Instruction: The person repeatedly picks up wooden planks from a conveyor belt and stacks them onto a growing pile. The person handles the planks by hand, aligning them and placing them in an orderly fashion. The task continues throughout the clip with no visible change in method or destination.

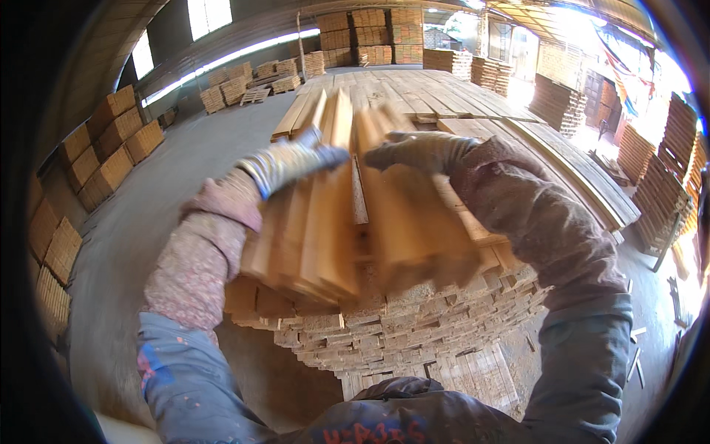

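Note:
Both my hands wear striped work gloves with dark fingertips. Over a bundle of wooden boards [314,229] at the left lies my left hand [296,159], its fingers bent round the bundle's inner edge. My right hand [421,152] grips a second bundle of boards [418,229] on the right in the same way. Motion blurs the near ends of both bundles. A narrow gap runs between them. Beneath is a tall stack of boards [414,325] with uneven, rough ends facing me. The undersides of my hands are hidden.
A broad layer of long planks [384,92] stretches away beyond my hands. Bundled wood stacks [115,137] stand along the left wall, with more piles at the back. On the right are further stacks [662,155], and scrap strips [636,362] lie on the floor.

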Action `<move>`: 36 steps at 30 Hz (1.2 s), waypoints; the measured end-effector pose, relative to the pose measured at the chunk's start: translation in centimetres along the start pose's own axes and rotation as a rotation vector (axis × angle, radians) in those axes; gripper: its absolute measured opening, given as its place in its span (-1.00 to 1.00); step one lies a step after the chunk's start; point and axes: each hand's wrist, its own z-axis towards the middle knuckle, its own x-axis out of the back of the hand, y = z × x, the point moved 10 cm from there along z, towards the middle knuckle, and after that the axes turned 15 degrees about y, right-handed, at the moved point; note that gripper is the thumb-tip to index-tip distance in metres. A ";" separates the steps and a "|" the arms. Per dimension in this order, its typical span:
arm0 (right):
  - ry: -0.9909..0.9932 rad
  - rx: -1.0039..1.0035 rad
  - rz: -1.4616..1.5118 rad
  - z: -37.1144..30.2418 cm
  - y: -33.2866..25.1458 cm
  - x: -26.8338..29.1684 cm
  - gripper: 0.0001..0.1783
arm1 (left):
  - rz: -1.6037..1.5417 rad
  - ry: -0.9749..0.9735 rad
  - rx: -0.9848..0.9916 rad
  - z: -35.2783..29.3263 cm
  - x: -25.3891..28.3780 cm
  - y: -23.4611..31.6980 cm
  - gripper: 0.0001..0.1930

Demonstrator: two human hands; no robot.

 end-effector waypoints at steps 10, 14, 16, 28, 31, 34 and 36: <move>-0.074 -0.130 0.236 0.6 5.7 -2.9 0.38 | 0.187 -0.078 -0.008 -1.3 -2.8 -0.1 0.31; -0.052 0.190 -0.015 2.6 7.0 10.1 0.05 | 0.253 -0.068 -0.171 1.2 0.3 5.0 0.36; 0.085 0.348 -0.384 1.1 7.4 16.3 -0.39 | 0.167 0.009 -0.264 2.8 2.8 6.6 0.35; 0.293 -0.115 -0.720 -7.5 33.2 32.7 0.06 | 0.058 -0.326 0.004 6.5 -17.5 33.0 -0.24; 0.324 -0.060 -0.751 -7.9 36.0 34.9 -0.08 | -0.023 -0.244 0.153 7.8 -22.9 34.1 -0.13; 0.266 -0.135 -0.724 -7.2 34.7 32.9 -0.21 | -0.236 -0.131 0.318 12.9 -28.4 28.4 0.00; 0.252 -0.071 -0.683 -6.5 34.1 32.1 -0.24 | -0.460 0.026 0.385 14.8 -28.2 24.2 0.17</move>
